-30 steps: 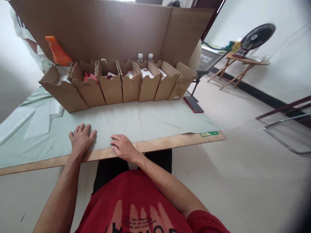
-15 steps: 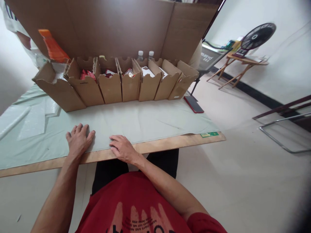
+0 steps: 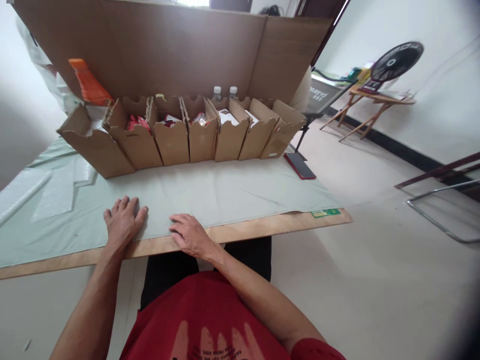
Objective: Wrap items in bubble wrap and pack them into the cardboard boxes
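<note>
Hands (image 3: 123, 223) apart, palm-down, resting on cloth (image 3: 210, 185)

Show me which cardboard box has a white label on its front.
The rightmost box, nearest the phone: a small white label sits low on its front; the other fronts show none.

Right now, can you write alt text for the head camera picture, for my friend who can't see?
A person's left hand and right hand lie at the near edge of a table spread with pale green cloth, holding nothing visible. Beyond them stand seven open cardboard boxes in a row, before a tall cardboard panel, with a fan farther back at right.
</note>
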The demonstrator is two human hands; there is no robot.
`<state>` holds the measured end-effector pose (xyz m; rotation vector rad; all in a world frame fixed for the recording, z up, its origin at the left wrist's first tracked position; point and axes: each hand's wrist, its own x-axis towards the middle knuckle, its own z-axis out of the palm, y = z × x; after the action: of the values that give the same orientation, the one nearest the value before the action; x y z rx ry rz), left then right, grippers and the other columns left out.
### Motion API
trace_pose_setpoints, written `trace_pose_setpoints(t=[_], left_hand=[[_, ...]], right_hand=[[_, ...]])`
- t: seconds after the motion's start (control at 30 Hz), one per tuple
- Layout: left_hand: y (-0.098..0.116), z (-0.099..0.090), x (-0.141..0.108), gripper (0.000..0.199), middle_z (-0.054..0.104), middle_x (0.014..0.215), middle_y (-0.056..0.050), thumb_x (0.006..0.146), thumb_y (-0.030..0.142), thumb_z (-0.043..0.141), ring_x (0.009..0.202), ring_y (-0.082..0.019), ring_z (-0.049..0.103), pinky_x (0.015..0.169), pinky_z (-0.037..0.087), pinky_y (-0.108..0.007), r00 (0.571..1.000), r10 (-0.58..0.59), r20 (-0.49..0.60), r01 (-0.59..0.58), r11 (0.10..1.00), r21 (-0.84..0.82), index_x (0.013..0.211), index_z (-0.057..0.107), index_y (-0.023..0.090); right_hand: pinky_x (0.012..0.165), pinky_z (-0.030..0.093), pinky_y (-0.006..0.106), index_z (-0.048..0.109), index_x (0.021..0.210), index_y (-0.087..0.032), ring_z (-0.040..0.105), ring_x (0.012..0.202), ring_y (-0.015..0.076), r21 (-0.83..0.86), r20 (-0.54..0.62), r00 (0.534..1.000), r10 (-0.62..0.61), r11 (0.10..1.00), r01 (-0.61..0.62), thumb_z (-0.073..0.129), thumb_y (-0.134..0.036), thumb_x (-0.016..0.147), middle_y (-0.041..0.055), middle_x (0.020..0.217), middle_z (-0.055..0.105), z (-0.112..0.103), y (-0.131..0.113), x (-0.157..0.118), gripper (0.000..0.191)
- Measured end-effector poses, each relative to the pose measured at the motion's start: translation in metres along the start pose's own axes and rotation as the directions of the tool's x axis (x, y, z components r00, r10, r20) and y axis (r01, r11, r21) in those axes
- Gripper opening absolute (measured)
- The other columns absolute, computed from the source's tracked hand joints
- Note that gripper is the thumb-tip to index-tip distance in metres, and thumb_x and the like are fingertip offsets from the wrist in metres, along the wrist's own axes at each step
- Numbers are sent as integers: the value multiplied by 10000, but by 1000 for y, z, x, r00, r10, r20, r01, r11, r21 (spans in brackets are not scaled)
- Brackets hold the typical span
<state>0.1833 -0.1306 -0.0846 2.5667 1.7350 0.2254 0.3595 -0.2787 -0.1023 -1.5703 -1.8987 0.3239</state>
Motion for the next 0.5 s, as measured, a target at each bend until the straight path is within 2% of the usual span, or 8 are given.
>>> trace_pose_setpoints(t=[0.5], left_hand=[[-3, 6, 1, 560, 457, 1596, -199, 1021, 444, 361, 1502, -366, 362, 1202, 254, -581, 1000, 9, -26, -9, 1000, 12, 1451, 559, 144]], right_hand=[[1133, 427, 426, 748, 1097, -167, 566, 1299, 239, 53, 2, 1000, 4, 999, -5, 657, -152, 928, 112, 1391, 656, -1, 2, -1, 192]])
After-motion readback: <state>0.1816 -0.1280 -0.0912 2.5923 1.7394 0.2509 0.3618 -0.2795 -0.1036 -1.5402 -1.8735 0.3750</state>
